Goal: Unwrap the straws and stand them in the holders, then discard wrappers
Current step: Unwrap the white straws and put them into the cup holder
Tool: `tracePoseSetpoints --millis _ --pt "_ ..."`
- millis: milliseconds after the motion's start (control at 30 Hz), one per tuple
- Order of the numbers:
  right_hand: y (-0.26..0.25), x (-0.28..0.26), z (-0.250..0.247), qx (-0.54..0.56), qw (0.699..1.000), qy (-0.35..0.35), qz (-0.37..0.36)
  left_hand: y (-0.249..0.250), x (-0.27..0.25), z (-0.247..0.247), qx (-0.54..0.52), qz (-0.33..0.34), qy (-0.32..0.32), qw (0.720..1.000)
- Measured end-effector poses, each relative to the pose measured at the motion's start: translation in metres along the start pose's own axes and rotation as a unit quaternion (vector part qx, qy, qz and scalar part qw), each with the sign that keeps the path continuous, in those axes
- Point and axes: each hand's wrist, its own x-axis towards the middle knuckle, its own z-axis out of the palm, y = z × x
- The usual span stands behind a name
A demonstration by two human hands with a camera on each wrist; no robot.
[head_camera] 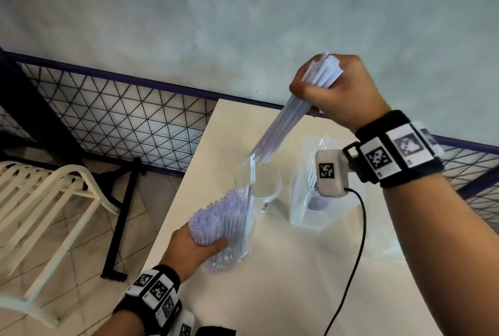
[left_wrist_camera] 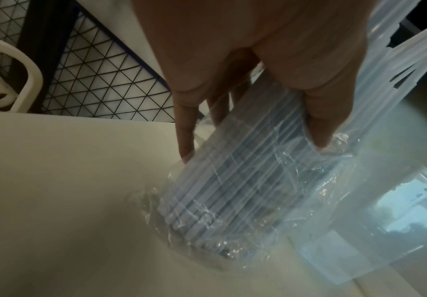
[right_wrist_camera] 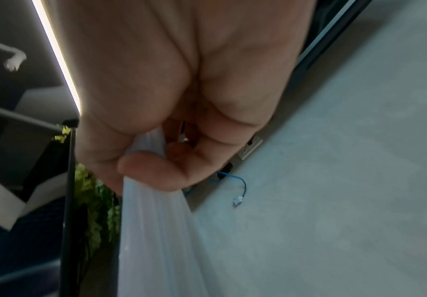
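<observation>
My left hand (head_camera: 201, 245) grips a pack of white straws (head_camera: 224, 217) in its clear plastic wrapper (left_wrist_camera: 245, 201), standing on the table with the straws' open ends up. Fingers (left_wrist_camera: 187, 128) and thumb wrap round the pack in the left wrist view. My right hand (head_camera: 332, 90) is raised above the table and grips a bunch of white straws (head_camera: 286, 117) that slants down to the left. The bunch's lower ends reach the rim of a clear cup holder (head_camera: 263, 187) just behind the pack. In the right wrist view the thumb presses the bunch (right_wrist_camera: 156, 231).
A second clear container (head_camera: 305, 187) stands right of the cup on the cream table (head_camera: 270, 295). A black cable (head_camera: 351, 254) hangs from my right wrist over the table. A wire mesh railing (head_camera: 116, 119) and a white chair (head_camera: 40, 200) are to the left.
</observation>
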Motion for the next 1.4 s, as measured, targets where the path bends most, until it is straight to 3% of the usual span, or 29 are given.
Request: tracePoseSetpoints --millis 233,367,467,667,767,867,933,1067,1233,1400 --pt "0.065 0.003 0.061 -0.122 0.982 -0.122 0.074 -0.002 0.005 -0.003 -0.010 -0.002 -0.008 1.000" --pt "0.097 -0.005 0.091 -0.137 0.944 -0.216 0.208 -0.001 0.005 -0.002 -0.002 0.000 -0.003 1.000" --pt "0.101 -0.008 0.097 -0.180 0.915 -0.268 0.241 0.002 0.004 -0.002 -0.001 0.004 -0.002 1.000" --pt "0.102 -0.007 0.083 -0.242 0.925 -0.208 0.206 0.002 0.003 -0.002 0.002 0.010 -0.003 1.000" --pt "0.094 -0.015 0.079 -0.208 0.942 -0.172 0.197 0.001 0.004 -0.002 0.003 0.008 -0.004 1.000" --pt "0.079 -0.028 0.075 -0.163 0.968 -0.136 0.135 0.001 0.005 -0.001 0.009 0.007 0.003 1.000" --pt "0.065 -0.041 0.070 -0.132 0.970 -0.175 0.103 0.001 0.006 -0.001 0.013 0.004 0.002 1.000" --pt "0.044 -0.075 0.067 -0.115 0.940 -0.315 0.066 0.004 0.005 0.000 0.012 0.006 0.004 1.000" --pt "0.054 -0.100 0.090 -0.117 0.973 -0.195 -0.029 0.005 0.002 0.000 0.009 0.005 0.003 1.000" --pt "0.086 -0.124 0.104 -0.136 0.965 -0.222 0.019 0.005 0.000 0.000 -0.006 0.009 0.001 1.000"
